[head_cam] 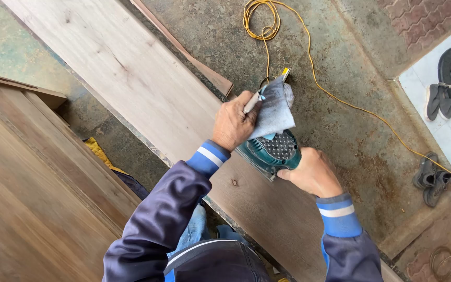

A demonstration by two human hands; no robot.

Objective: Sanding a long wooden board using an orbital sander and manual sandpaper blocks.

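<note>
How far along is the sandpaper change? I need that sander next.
Done: the sander is turned pad up over the plank, its perforated pad mostly bare. In hand: the right hand grips the body while the left hand holds the grey sheet lifted at the far edge. Left: the sheet is not lying flat on the pad.

Teal sander upturned, perforated pad up, grey sandpaper sheet half-peeled above.
</note>
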